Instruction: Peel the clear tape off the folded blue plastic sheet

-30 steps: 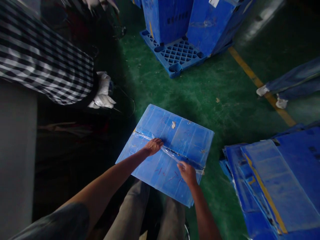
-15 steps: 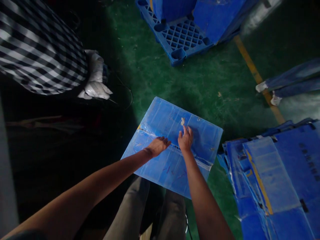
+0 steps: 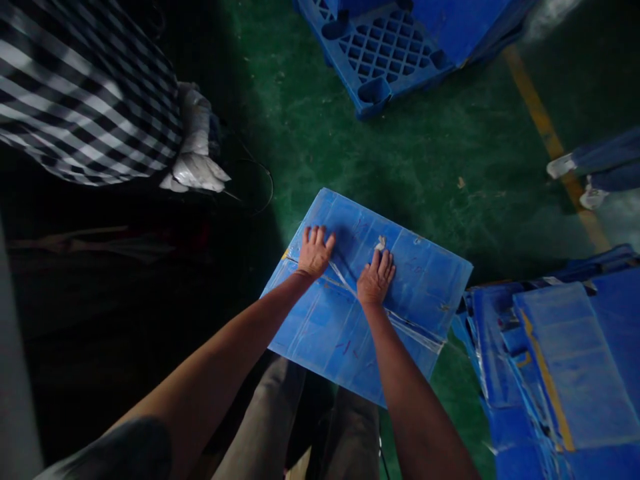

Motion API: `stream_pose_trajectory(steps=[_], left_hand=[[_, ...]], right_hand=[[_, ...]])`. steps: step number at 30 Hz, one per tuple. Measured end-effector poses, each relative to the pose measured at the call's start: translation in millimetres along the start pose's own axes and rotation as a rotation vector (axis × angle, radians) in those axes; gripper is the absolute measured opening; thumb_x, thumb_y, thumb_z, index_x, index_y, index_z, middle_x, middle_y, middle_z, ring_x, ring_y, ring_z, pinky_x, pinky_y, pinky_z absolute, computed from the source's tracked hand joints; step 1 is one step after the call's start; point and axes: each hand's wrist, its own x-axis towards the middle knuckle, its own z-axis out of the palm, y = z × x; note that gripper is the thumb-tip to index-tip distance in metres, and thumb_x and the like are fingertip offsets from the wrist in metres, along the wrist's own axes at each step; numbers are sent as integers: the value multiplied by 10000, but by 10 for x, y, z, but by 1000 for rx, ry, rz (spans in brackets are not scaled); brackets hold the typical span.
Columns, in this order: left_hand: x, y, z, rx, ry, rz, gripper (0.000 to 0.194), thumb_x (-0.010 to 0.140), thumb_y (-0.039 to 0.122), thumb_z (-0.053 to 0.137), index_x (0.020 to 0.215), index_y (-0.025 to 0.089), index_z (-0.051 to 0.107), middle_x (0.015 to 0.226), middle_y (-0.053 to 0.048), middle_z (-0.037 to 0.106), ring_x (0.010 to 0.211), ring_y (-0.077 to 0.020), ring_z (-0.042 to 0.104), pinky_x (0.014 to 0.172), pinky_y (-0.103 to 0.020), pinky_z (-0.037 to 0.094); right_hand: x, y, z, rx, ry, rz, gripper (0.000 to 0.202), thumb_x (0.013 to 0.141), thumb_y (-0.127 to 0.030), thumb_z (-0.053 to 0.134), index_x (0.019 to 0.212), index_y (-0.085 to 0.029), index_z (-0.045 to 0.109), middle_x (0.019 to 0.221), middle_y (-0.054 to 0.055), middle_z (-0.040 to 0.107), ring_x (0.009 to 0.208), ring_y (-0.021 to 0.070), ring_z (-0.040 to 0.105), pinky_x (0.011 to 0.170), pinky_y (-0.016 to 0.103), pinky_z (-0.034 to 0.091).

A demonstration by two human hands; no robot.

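Dim workshop floor (image 3: 400, 160), painted green and crossed by a yellow line (image 3: 537, 120), surrounds a square blue corrugated-plastic box (image 3: 345, 310), which sits at the centre, just in front of the wearer's grey-brown trousers (image 3: 263, 413). Short reddish-purple marks (image 3: 345, 347) show on its near flap; whether they are writing, I cannot tell. Clear tape (image 3: 415, 330) runs along the seam. Both hands are released, palms down with fingers extended and slightly spread. The left hand (image 3: 316, 253) rests on the box top beyond the seam, towards its left edge; the right hand (image 3: 376, 277) lies on the far flap, fingertips at a small pale scrap (image 3: 381, 243). At right is a stack of flat blue plastic sheets (image 3: 575, 373); beyond the box, a blue lattice pallet (image 3: 415, 80). Upper left, someone wears a black-and-white checked garment (image 3: 90, 100); far right, another person's jeans (image 3: 610, 160) and pale shoes (image 3: 593, 195) show.
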Motion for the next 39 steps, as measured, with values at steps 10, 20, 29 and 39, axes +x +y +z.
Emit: stream_pose_trajectory(steps=[10,20,29,39], left_hand=[[-422,-501,-170,35,-136,-49,349,1007,295,321,920,141,623,929,-105,595,782,-187,569,734,-311,457],[-193,-706,-499,28,-425,180,136,858,194,529,752,169,611,823,-40,611,704,-167,541,654,-266,383],[-16,-961,-506,-203,-488,334,75,850,224,559,855,181,621,912,-24,601,900,-140,565,854,-240,423],[-41,-1105,-339,-326,-362,240,195,895,293,474,878,171,625,856,-45,616,798,-151,564,757,-269,434]], right_hand=[[-15,-22,10,-7,-22,31,524,992,-218,314,1502,-95,334,1567,192,274,1480,280,158,1170,543,200],[-20,-23,48,-15,-7,78,516,1000,-235,300,1501,-117,347,1577,155,273,1483,252,145,1187,517,168],[1,39,176,-17,3,72,520,1001,-236,341,1508,-120,331,1582,151,266,1486,249,131,1198,513,148],[8,37,272,-45,43,59,524,991,-236,373,1498,-108,341,1573,169,278,1484,248,138,1195,517,163]])
